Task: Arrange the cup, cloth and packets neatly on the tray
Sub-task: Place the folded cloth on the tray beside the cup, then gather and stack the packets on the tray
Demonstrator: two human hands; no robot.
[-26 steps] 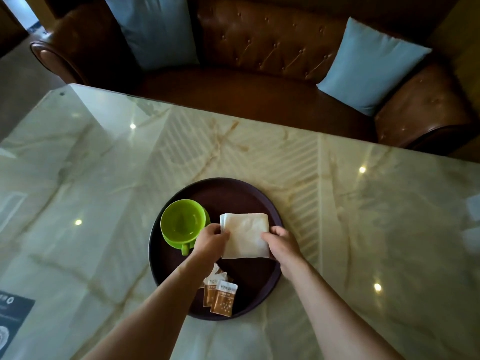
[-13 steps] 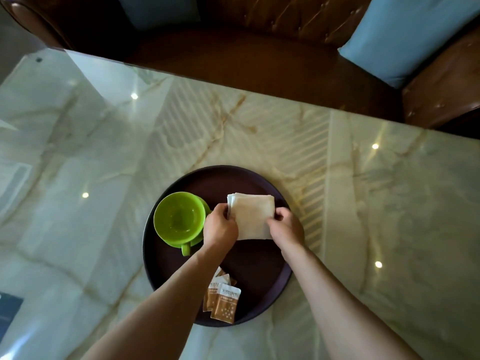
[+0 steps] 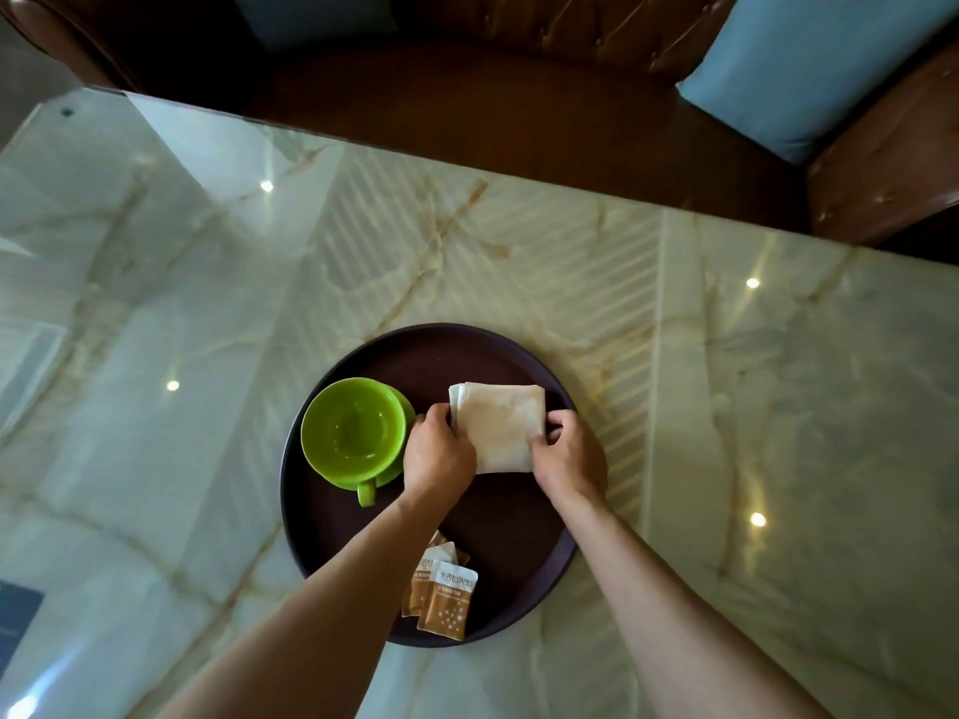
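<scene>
Head view: all three kinds of item sit on the round tray (image 3: 332,557). The green cup (image 3: 354,431) is at nine o'clock, the packets (image 3: 447,605) overlap at six, seemingly three. The folded cloth (image 3: 499,426) lies at one o'clock, pinched at its side edges by the left hand (image 3: 439,456) and right hand (image 3: 569,459). Only squaring and releasing it seems left. Since a second ago, the cloth has been folded smaller and shifted toward twelve.

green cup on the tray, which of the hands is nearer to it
Left. The left hand grips the folded white cloth right beside the green cup; the right hand holds the cloth's far side.
</scene>
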